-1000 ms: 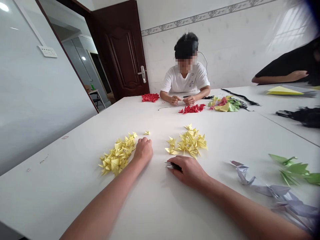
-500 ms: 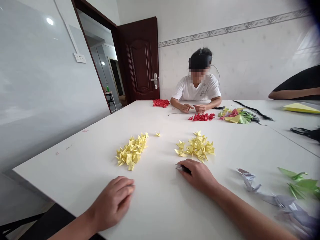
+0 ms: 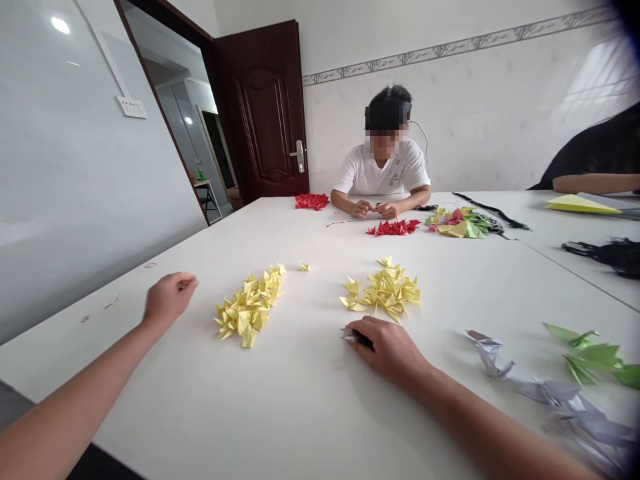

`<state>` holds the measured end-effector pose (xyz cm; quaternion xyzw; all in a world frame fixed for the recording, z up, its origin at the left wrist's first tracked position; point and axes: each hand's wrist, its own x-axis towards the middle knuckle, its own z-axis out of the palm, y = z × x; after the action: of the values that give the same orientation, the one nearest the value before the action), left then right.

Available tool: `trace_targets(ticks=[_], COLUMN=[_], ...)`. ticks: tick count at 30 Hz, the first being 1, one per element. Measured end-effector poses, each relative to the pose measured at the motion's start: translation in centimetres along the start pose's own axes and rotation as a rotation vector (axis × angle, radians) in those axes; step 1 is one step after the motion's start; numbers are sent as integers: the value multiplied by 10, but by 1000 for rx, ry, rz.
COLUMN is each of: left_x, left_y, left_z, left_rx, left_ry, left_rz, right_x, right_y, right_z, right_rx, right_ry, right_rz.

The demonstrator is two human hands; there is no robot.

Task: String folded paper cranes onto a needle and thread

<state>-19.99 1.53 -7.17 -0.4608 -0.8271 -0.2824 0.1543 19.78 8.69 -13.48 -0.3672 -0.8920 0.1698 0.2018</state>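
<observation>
At the left of the white table (image 3: 300, 393), my left hand (image 3: 167, 300) is raised with thumb and fingertips pressed together; whatever they hold, if anything, is too small to tell. To its right lies a heap of yellow paper cranes (image 3: 250, 303). My right hand (image 3: 387, 347) rests on the table, closed around a small dark tool with silvery pointed tips (image 3: 349, 335); the palm hides most of it. Just beyond that hand sits a second heap of yellow paper cranes (image 3: 393, 290). One single yellow crane (image 3: 305, 267) lies between the heaps.
Grey paper cranes (image 3: 550, 393) and green ones (image 3: 600, 353) lie at the right. Across the table, a person in a white shirt (image 3: 383, 167) works near red cranes (image 3: 395, 227) and a multicoloured pile (image 3: 463, 223). Another person's arm (image 3: 595, 183) rests at the far right.
My left hand has moved left and away from me, past the left yellow heap, still pinched. My right hand stays closed on the tool. The view has turned slightly right.
</observation>
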Motion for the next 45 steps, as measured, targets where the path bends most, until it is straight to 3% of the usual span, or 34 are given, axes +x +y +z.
trace_targets(ticks=[3,7,9,12,17,22,27,33,40,45], left_x=[11,8,1,-6,-9,-20,-58,-100,-101,-102], left_y=[74,163,192,213,218,219,212,198,196,199], left_z=[30,86,112,137,146,141,119,95,92,91], left_rx=[-99,-156,-133,-86,-96,-217,-396,-883,-960,-1008], left_ry=[-85,-273,-343,-379,-354,-316,-330,-373,-178,-133], left_rz=[121,239,226,162,143,257,363,531,833,914], right_x=[1,1,2,3,5,6,6,5,3,3], right_y=[1,1,2,3,5,6,5,3,3,3], right_z=[0,0,0,-2,-3,-3,-3,-2,-5,-6], right_rx=[2,1,-1,-12,-6,0,102,273,351,382], right_ry=[-13,-14,-17,-31,-52,-34,51,209,365,314], right_rz=[3,1,0,-3,-2,3,52,-2,80,-18])
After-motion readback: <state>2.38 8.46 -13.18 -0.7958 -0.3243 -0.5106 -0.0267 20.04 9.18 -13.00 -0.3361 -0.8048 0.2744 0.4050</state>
